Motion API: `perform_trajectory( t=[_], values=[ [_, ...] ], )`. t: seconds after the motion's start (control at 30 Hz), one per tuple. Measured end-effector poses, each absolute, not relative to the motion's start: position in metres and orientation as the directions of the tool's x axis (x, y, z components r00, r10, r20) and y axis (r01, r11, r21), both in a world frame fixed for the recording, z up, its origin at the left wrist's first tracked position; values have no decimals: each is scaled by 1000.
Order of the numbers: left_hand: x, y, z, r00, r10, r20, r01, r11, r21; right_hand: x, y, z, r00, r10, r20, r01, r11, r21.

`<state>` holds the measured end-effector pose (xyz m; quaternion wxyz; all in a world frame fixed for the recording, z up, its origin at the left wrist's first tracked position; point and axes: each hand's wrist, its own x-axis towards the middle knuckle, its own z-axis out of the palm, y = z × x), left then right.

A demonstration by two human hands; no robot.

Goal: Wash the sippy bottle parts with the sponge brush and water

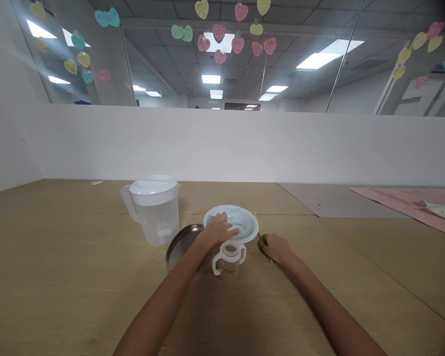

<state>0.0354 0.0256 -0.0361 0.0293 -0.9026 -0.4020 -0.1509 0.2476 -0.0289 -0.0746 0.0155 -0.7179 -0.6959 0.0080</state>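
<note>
My left hand [218,229] reaches into a white oval bowl [250,228], its fingers and thumb apart. Something clear or whitish lies in the bowl beside those fingers, too indistinct to name. My right hand [276,247] is closed on a thin green stick with a yellow far end [255,215], lying on the table just right of the bowl. In front of the bowl, between my forearms, stands a clear baby bottle [230,259] with a white two-handled collar and an uncovered mouth. A round, dark metal tray [182,243] is partly hidden behind my left forearm.
A lidded, translucent plastic pitcher [158,212] stands left of the metal tray. Far right, a pink cloth [400,200] bears a whitish item. A small flat pale piece [97,183] lies at the back left. A white wall [222,146] closes off the brown table [77,277].
</note>
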Motion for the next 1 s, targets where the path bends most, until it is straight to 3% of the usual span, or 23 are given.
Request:
perform_trajectory(
  t=[0.23, 0.5, 0.57, 0.7, 0.9, 1.0],
  values=[
    [36, 27, -38, 639, 706, 306, 743, -669, -7, 248, -30, -73, 18, 1000, 12, 999, -18, -36],
    [36, 24, -28, 655, 679, 332, 712, -701, 28, 254, -27, -73, 97, 994, 53, 990, -91, -112],
    [35, 22, -21, 651, 665, 365, 686, -722, 91, 262, -26, -69, 181, 977, 111, 968, -157, -196],
    [35, 17, -3, 551, 680, 484, 592, -727, 347, 276, -26, -60, 342, 892, 297, 879, -192, -436],
    [42, 7, 16, 288, 712, 641, 296, -702, 647, 247, -39, -53, 142, 842, 520, 727, 268, -632],
    [45, 5, 20, 167, 768, 618, 164, -640, 751, 233, -46, -54, 124, 818, 561, 693, 333, -639]
  ],
)
